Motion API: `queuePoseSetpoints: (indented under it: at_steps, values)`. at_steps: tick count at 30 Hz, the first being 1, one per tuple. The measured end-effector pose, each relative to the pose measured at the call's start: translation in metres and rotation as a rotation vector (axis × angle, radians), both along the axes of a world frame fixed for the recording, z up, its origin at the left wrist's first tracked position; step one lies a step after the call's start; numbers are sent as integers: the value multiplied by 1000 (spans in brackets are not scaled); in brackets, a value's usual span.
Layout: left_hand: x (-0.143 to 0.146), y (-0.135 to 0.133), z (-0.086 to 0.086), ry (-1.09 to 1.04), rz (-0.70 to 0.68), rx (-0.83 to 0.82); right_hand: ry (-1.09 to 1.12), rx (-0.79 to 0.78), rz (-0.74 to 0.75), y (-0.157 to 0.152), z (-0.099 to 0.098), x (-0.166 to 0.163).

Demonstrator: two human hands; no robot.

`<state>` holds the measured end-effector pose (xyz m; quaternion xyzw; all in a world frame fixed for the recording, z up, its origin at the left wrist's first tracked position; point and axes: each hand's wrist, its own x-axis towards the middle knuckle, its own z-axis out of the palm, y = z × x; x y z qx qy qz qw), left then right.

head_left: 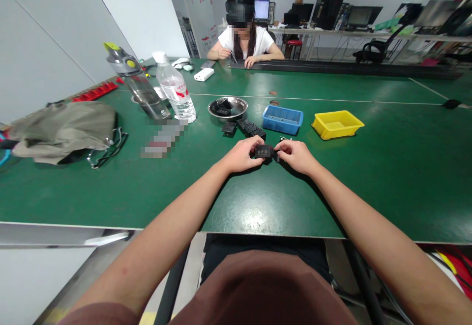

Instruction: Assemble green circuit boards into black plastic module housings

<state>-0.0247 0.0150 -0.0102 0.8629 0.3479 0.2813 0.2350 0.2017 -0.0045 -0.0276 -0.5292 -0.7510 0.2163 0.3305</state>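
Note:
My left hand is closed on a small black plastic box with the raised letters "SPD" on its face. At the box's right end, the fingers of my right hand pinch a small dark part; whether it is joined to the box I cannot tell. Just beyond my hands lie a row of similar black boxes and a separate black piece. A round steel bowl with several black pieces in it stands behind them.
A blue divided tray and a yellow bin stand beyond my right hand. To the left are a water bottle, a grey flask and an olive bag. Another person works across the green table.

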Motion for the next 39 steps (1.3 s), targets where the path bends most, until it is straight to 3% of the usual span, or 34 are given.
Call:
queuePoseSetpoints:
  at_steps: [9, 23, 39]
  values:
    - [-1, -1, 0, -11, 44, -9, -1, 2, -4, -3, 4, -2]
    - [1, 0, -2, -67, -2, -18, -12, 13, 5, -3, 2, -2]
    - [-1, 0, 1, 49, -47, 17, -115, 55, -44, -6, 7, -2]
